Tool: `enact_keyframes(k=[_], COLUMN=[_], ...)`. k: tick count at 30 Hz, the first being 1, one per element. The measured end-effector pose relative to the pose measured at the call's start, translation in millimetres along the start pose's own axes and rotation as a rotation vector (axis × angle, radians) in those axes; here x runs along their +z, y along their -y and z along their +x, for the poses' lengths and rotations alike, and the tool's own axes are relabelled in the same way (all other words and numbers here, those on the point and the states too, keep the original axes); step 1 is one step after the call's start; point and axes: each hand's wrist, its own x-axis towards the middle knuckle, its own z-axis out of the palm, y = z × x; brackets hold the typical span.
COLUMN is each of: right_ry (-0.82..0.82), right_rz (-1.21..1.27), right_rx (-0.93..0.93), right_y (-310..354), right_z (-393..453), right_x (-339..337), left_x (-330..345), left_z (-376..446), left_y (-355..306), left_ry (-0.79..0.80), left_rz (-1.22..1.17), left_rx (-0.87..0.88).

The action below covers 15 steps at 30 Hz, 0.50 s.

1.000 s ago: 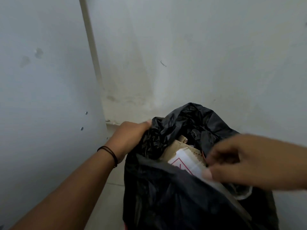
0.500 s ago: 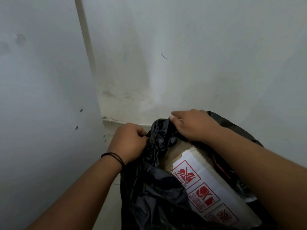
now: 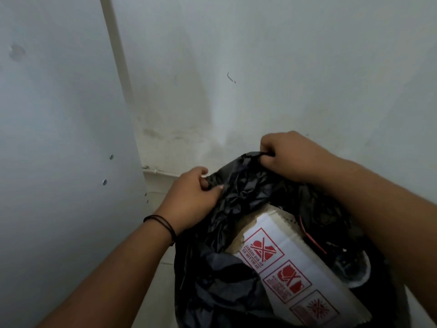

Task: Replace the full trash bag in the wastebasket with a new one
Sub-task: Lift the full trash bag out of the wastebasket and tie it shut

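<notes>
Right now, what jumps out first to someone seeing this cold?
Two hands at centre gather the crumpled rim of a black trash bag: the left hand pinches the near-left edge, the right hand grips a bunch higher up against the white wall. Just below them, a white cardboard box with red warning symbols sticks out of the bag's open mouth, tilted toward the lower right.
</notes>
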Motion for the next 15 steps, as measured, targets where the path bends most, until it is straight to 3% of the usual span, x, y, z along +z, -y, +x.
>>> enact_keyframes(k=[2, 4, 6, 8, 10, 13, 15], right_ry=[0.090, 0.204, 0.098, -0.043, 0.106, 0.326, 0.274], right_rz=[0.189, 0.437, 0.498, 0.132, -0.128, -0.191, -0.155], right_rx=[0.018, 0.092, 0.161, 0.223, 0.250, 0.255, 0.256], right_y=[-0.1, -5.6, -21.3, -39.1, -51.7, -57.0, -57.1], right_z=[-4.1, -6.9, -4.5, -2.6, -8.1, -20.6, -26.7], right_x=[-19.6, -35.4, -39.4, -35.7, -23.9, -3.1, 0.4], left_x=[3.0, 1.1, -2.2, -3.4, -3.7, -4.8, -3.3], left_z=[-2.4, -3.7, -4.0, -4.5, -5.9, -8.0, -7.4], left_y=[2.3, 2.3, -1.2, -7.9, -14.8, -21.9, -21.5], left_ry=[0.089, 0.049, -0.042, -0.087, -0.079, 0.024, 0.062], left_rz=[0.098, 0.117, 0.073, -0.011, -0.105, -0.291, -0.297], left_rx=[0.029, 0.070, 0.114, 0.151, 0.172, 0.140, 0.096])
